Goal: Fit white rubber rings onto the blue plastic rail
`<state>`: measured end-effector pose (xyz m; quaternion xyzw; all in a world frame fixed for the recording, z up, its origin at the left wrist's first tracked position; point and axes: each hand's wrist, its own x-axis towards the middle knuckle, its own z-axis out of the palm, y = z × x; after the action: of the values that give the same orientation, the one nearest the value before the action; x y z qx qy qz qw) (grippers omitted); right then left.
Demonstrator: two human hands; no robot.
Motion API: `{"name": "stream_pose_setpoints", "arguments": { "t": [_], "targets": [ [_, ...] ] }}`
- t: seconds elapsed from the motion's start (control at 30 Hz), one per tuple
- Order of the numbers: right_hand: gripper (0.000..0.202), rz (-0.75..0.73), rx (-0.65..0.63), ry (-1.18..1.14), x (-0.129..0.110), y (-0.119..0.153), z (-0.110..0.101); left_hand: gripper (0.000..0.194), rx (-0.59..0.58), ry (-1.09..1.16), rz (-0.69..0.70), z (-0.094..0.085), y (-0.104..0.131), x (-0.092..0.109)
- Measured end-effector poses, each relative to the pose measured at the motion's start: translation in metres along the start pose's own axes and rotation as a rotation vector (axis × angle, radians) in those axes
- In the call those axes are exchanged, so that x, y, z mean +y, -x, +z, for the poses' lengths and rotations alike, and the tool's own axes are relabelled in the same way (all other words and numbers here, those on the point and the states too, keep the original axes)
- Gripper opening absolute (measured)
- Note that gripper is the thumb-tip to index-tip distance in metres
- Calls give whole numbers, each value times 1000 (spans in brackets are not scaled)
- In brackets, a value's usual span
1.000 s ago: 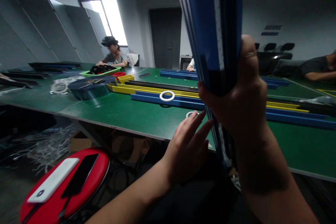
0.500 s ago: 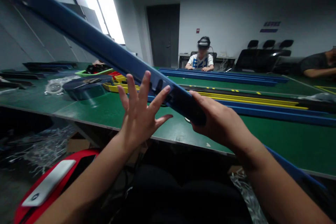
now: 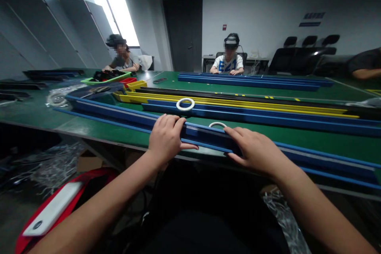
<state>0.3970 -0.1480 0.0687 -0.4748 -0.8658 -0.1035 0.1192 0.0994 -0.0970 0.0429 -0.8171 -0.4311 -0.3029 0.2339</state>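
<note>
Both hands are down on the long blue plastic channel strip, which lies flat along the near edge of the green table, running from far out on the left right across to the far right. The left hand sits on top of the strip with its fingers curled over the far lip and the thumb stretched along the near side, so it is closed loosely over the strip and pinning it to the table. The right hand lies just to the right, palm down, fingers extended and wrapped lightly over the top, pressing rather than clenching. With a piece this long, two hands spaced apart near the middle look like the sensible way to keep it from tipping or sliding off the edge. A small white tape ring lies on the table just behind the strip, between the two hands, within easy reach. A second white tape ring rests further back on another blue strip, beside a yellow and black strip, all laid parallel so they stay out of each other's way. More blue strips lie in front of a seated person in a white shirt across the table. Another seated person works at the far left near a green tray. Down at the lower left, a red stool carries a flat white device.
</note>
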Motion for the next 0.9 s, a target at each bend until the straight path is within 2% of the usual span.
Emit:
{"name": "stream_pose_setpoints", "arguments": {
  "t": [0.2, 0.4, 0.63, 0.9],
  "targets": [
    [66, -20, -51, 3, 28, 1, 28, 87, -113, 30, -70, 32, 1, 17],
    [67, -7, -111, -89, 46, 5, 46, 86, -205, 40, -106, 54, 5, 26],
    [65, 18, -148, -107, 51, 9, 58, 88, -269, 65, -131, 69, 13, 34],
    [63, 128, -187, -135, 54, 4, 68, 85, -281, 73, -132, 78, 14, 30]
  ]
}}
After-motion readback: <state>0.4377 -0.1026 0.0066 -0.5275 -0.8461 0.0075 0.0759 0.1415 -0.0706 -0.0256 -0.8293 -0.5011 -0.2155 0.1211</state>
